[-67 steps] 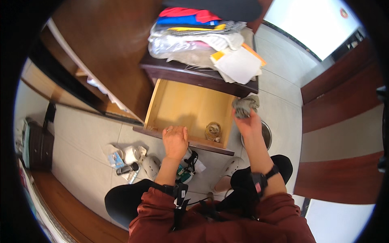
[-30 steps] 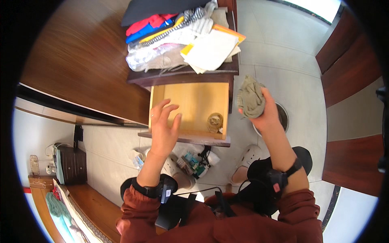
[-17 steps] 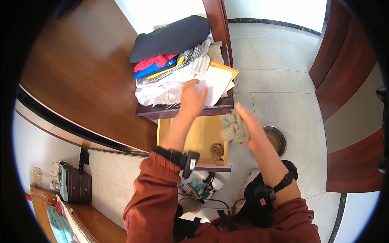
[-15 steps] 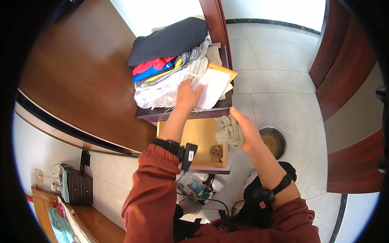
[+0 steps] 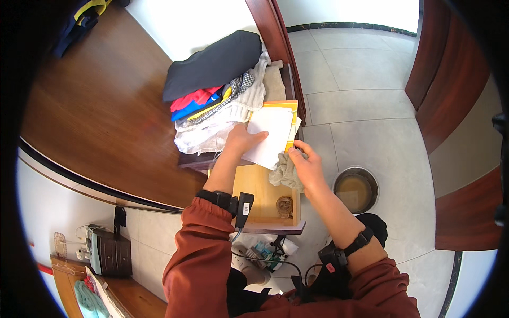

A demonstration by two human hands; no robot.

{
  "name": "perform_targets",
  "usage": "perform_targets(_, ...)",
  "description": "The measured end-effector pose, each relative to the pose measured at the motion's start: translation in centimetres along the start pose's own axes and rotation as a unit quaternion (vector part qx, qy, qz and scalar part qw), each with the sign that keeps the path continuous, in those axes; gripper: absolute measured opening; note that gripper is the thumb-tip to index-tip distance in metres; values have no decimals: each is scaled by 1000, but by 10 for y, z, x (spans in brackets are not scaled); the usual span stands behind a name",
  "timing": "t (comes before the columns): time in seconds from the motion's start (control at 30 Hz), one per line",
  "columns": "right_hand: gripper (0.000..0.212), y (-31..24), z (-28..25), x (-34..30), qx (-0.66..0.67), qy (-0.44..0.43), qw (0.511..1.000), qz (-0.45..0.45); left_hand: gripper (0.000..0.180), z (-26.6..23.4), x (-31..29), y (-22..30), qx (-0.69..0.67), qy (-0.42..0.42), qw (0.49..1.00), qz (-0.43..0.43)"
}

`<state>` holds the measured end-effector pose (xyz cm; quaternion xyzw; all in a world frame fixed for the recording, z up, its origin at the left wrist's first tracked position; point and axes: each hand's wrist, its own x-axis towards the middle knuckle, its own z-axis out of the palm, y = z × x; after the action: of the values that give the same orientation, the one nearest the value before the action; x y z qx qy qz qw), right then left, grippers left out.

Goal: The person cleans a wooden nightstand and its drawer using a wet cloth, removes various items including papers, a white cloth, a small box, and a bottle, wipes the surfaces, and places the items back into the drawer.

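Holding grey cloth (image 5: 283, 172) in right hand (image 5: 309, 168), left hand (image 5: 242, 141) (can't tell its grip) at white papers (image 5: 274, 124).

The left hand (image 5: 242, 141) reaches farther forward, its thumb spread to the right. The right hand (image 5: 308, 168) angles inward, fingers bent in a grip.

FREE: drawer (image 5: 257, 193) middle | BLOCK: grey cloth (image 5: 284, 171), far right | BLOCK: round item (image 5: 284, 205), near right

The open pale wooden drawer (image 5: 259, 199) looks smooth; beyond it are matt white paper sheets (image 5: 271, 130), at its far-right corner crumpled grey-green cloth (image 5: 284, 174), right of it a glossy round silver metal basin (image 5: 358, 171).
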<state>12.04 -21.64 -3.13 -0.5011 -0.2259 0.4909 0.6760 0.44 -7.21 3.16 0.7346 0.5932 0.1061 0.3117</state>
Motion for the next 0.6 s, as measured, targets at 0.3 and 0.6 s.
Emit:
perform_targets(0.3,59,-2,-8,-29,-24,4,997,78,51,-9,-56,-18,-390,-98,915,32)
perform_targets(0.6,42,0,-3,-59,-140,-250,957,-36,34,11,-149,-81,-302,13,919,253)
